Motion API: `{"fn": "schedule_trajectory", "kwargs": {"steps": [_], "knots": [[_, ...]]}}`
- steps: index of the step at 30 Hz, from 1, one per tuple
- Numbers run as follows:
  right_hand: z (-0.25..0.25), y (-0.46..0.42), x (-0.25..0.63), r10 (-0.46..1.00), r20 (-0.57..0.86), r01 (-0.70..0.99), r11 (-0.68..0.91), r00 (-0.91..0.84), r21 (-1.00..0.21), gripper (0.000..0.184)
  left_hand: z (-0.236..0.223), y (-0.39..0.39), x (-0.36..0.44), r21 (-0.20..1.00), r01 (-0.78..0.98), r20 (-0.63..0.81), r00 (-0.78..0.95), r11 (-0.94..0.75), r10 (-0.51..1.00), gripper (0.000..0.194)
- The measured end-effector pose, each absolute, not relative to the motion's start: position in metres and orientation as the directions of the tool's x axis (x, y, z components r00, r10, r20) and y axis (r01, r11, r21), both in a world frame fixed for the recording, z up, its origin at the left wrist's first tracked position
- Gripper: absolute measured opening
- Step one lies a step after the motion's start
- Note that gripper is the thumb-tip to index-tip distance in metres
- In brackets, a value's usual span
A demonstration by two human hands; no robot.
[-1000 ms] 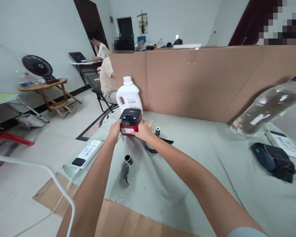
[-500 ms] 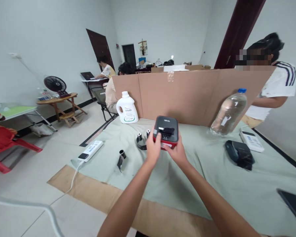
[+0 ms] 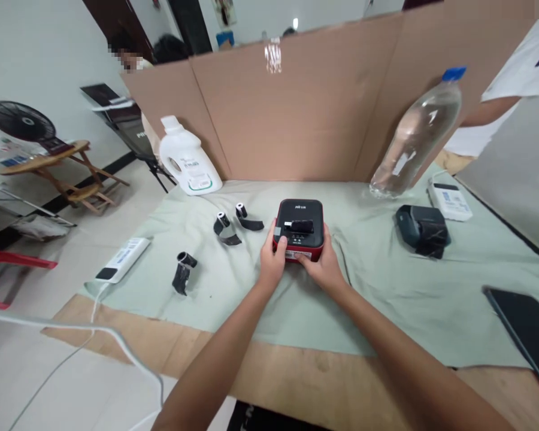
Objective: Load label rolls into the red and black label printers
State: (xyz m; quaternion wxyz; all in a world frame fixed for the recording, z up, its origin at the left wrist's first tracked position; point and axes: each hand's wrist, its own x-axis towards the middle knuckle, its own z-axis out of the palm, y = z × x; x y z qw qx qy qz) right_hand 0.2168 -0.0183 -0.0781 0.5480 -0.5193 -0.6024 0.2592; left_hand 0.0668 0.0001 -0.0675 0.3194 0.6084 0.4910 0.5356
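A small box-shaped device (image 3: pixel 300 209), black on top and red round its sides, is held level between my two hands. My left hand (image 3: pixel 272 261) grips its left side, the thumb at the near left corner. On the right side my right hand (image 3: pixel 327 263) holds it, with the thumb on the near face over a pale label. A short black stick-like piece (image 3: pixel 302 226) with a light tip lies on its lid. Whether its base touches the cloth, I cannot tell. Left of my hands are three small rolls with loose black strips, one being the nearest roll (image 3: pixel 182 270).
Along the back stands a cardboard panel (image 3: pixel 291 120), with a white jug (image 3: pixel 191 161) and a clear bottle (image 3: pixel 415 140) leaning there. A dark device (image 3: pixel 423 230), power strips (image 3: pixel 124 258) and a black tablet-like slab (image 3: pixel 523 326) lie on the cloth. A person's arm (image 3: pixel 491 111) shows behind the panel.
The view has tilted down and come closer to the table. My hands have lowered the red-and-black device toward the cloth, both still gripping it.
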Motion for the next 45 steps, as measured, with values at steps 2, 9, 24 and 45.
{"fn": "schedule_trajectory", "kwargs": {"steps": [2,9,24,45], "knots": [[-0.077,-0.019,0.217,0.922,0.361,0.352,0.294,0.138,-0.888,0.107,-0.068,0.001,0.066,0.916,0.239,0.342,-0.049,-0.322,0.938,0.062],[-0.073,-0.024,0.218,0.934,0.341,0.445,0.262,0.105,-0.856,0.111,-0.070,-0.001,0.062,0.905,0.199,0.385,-0.014,-0.375,0.923,0.060],[-0.083,-0.020,0.220,0.897,0.420,0.395,0.340,0.136,-0.853,0.108,-0.063,0.007,0.047,0.512,0.611,0.760,0.004,-0.604,0.650,0.029],[0.054,0.096,0.193,0.866,-0.386,0.939,0.345,-0.317,0.002,0.016,-0.069,0.001,0.045,0.559,0.497,0.741,0.061,-0.664,0.669,0.036]]}}
